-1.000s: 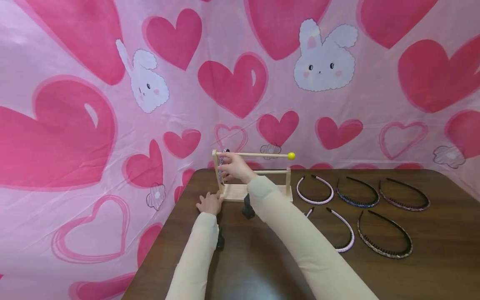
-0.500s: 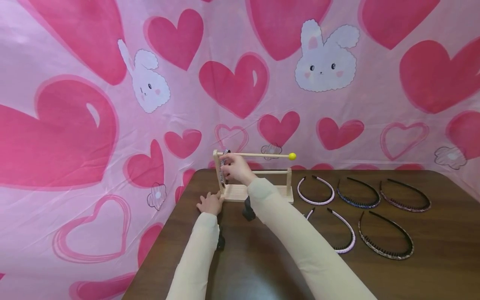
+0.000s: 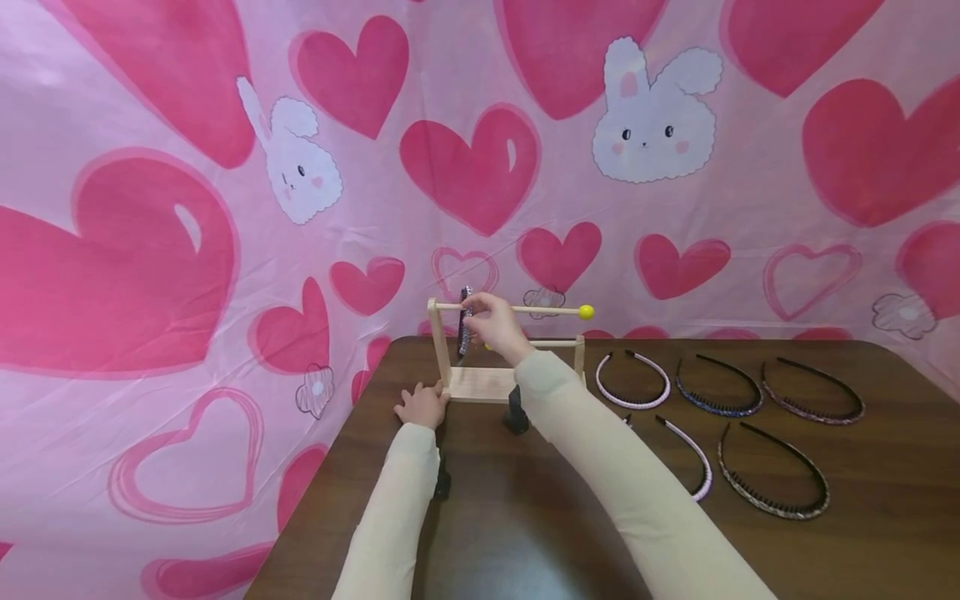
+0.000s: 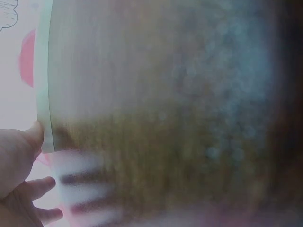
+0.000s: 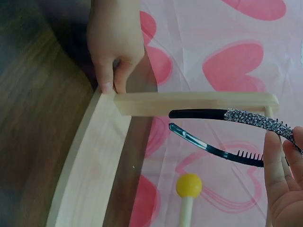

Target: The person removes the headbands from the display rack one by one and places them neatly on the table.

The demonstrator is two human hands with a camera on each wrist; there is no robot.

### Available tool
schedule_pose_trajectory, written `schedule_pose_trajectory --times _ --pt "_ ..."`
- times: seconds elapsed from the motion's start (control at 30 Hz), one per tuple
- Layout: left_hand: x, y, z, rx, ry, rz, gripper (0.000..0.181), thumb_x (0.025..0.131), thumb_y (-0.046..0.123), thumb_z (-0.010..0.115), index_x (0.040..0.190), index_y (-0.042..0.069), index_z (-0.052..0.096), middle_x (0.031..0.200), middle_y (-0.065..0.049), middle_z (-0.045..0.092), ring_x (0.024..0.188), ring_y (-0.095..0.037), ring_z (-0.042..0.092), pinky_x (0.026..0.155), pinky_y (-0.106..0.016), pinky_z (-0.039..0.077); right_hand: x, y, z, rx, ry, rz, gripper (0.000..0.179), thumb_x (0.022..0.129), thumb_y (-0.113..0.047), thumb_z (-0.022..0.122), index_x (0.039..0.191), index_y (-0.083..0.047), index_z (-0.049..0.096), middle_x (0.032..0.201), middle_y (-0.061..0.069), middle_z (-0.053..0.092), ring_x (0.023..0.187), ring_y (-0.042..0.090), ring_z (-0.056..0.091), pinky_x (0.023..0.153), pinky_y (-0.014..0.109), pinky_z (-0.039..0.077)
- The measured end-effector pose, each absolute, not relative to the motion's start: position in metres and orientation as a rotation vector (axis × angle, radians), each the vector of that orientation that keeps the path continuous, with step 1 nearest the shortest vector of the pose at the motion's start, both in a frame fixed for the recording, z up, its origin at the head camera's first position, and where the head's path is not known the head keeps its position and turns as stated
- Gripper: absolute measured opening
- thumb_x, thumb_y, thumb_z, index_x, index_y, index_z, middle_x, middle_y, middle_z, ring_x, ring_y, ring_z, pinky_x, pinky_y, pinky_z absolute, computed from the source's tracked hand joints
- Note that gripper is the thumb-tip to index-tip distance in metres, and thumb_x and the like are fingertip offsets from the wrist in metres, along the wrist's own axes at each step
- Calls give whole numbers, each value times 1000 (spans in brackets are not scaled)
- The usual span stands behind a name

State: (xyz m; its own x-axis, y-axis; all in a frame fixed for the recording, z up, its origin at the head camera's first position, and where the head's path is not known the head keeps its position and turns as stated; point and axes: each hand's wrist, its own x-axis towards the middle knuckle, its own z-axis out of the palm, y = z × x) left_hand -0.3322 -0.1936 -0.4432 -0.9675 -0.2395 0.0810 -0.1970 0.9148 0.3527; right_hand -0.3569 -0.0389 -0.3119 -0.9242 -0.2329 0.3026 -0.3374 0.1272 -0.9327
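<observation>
My right hand [image 3: 497,327] pinches a black headband [image 3: 462,325] with silvery glitter at the upper rod [image 3: 547,311] of a pale wooden stand, near its left upright [image 3: 439,342]. The headband's arch rises above the rod and its two ends point down. The right wrist view shows the toothed inner side of the headband [image 5: 255,118] and both free tips. At the left end of the stand's base [image 3: 480,383], my left hand [image 3: 422,407] rests low with fingers spread, its thumb touching the base corner.
Several headbands lie on the brown table [image 3: 495,517] to the right: a white-pink headband [image 3: 633,406], a blue one [image 3: 720,408], a reddish one [image 3: 817,415], another pink one [image 3: 701,467] and a brown-gold one [image 3: 780,507]. A yellow ball [image 3: 587,312] caps the upper rod.
My right hand has moved a little to the right along the upper rod, bringing the glitter headband away from the left upright and slightly higher. My left hand stays at the base.
</observation>
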Motion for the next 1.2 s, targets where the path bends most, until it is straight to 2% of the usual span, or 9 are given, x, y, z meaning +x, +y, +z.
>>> schedule_pose_trajectory --times 0.23,0.47,0.7,0.97,1.2 --pt "-335 -196 -446 339 -2961 -547 41 94 35 50 133 20 52 135 -19 42 123 -46 28 89 -63 25 -355 -22 -303 610 -2272 1921 27 86 2 61 113 0 59 104 14 57 69 29 63 59 32 53" --pt "-337 -196 -448 333 -2951 -545 41 93 35 51 132 19 53 134 -20 44 122 -47 29 88 -63 26 -353 -6 -292 626 -2263 1845 28 86 2 61 113 1 58 108 16 57 79 28 62 63 32 53" --pt "-337 -196 -448 332 -2941 -539 41 93 35 52 131 19 54 132 -20 44 120 -47 30 86 -63 27 -350 13 -280 636 -2244 1874 29 86 2 59 115 0 57 109 15 56 76 39 62 64 38 53" --pt "-336 -195 -445 327 -2947 -542 41 93 34 52 132 19 53 132 -19 45 120 -46 30 87 -63 27 -343 34 -270 640 -2258 1811 30 87 2 59 116 1 55 109 16 54 78 26 63 62 32 53" --pt "-331 -194 -444 303 -2935 -522 40 93 32 53 130 18 55 129 -20 46 118 -48 32 85 -63 29 -341 49 -269 667 -2223 1801 29 86 4 58 115 3 55 106 16 55 75 30 61 62 36 53"
